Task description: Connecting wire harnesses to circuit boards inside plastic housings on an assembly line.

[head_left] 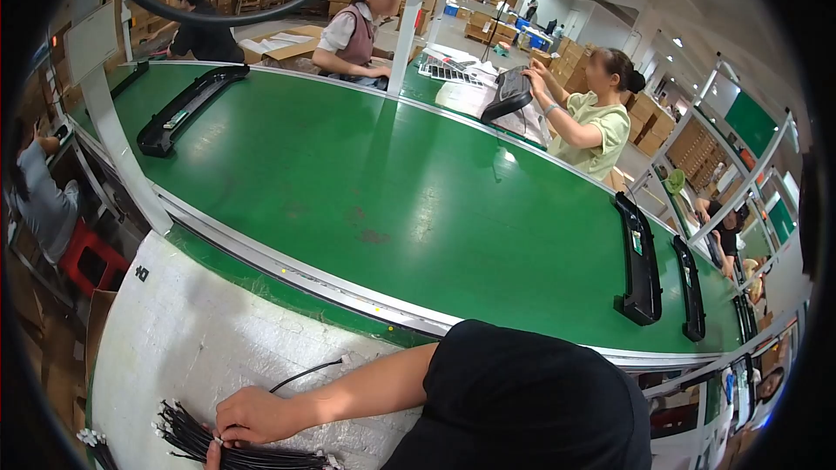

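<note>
A bundle of thin black cables (187, 432) with small white connectors lies on the white foam-covered worktop (209, 322), near the lower edge. My right hand (261, 415) reaches across from the right and pinches the bundle around its middle, where a small whitish bit shows at the fingertips. Of my left hand (212, 456) only a digit shows, pressed against the bundle beside the right fingertips; the rest is out of the picture. One loose black cable (306, 374) with a white connector lies beyond my right wrist. A second cable bundle (97, 444) sits at the lower left.
Beyond the worktop runs a green conveyor belt (348, 200) with a metal rail. Long black plastic housings (640, 261) rest at its right, another housing (187, 113) at far left. Across it, a co-worker (592, 126) handles a black device (509, 94). A white post (117, 130) stands left.
</note>
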Tool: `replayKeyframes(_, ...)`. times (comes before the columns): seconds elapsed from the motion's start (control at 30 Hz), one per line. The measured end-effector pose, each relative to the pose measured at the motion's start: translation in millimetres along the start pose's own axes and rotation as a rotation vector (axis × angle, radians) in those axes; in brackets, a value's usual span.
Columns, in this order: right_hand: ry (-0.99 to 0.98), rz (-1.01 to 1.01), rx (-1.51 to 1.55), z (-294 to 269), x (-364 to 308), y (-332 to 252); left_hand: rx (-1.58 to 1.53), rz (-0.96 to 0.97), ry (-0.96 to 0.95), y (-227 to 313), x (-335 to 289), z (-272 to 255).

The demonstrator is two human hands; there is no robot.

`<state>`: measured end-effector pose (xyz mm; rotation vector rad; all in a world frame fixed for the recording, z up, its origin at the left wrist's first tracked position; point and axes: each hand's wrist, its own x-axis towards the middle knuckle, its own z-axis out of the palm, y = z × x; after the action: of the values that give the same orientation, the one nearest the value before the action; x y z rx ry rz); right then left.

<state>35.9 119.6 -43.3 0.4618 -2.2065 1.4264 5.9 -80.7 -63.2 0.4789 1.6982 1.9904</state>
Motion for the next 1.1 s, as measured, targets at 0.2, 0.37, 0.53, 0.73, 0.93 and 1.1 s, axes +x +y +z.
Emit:
replayKeyframes(0.2, -0.057, 0.097, -0.038, -1, -1, -7, 0.010, -0.019, 0.018, 10, -2, 8)
replayKeyframes(0.37, -0.107, -0.001, -0.120, -4, 0, -5, 0.080, 0.031, 0.031, 6, 0, 5)
replayKeyframes(0.53, -0.132, 0.012, -0.124, -4, -1, -6, -0.002, 0.000, -0.042, 2, 5, 2)
replayKeyframes(0.73, -0.111, 0.099, -0.101, -2, -1, -12, 0.121, 0.019, -0.021, 6, 8, 1)
replayKeyframes(0.93, -0.149, -0.007, -0.185, -6, -2, -10, -0.697, -0.286, 0.196, 10, 22, 18)
replayKeyframes(1.1, -0.144, -0.052, -0.322, -6, 0, -11, -0.720, -0.274, 0.260, 16, 24, 27)
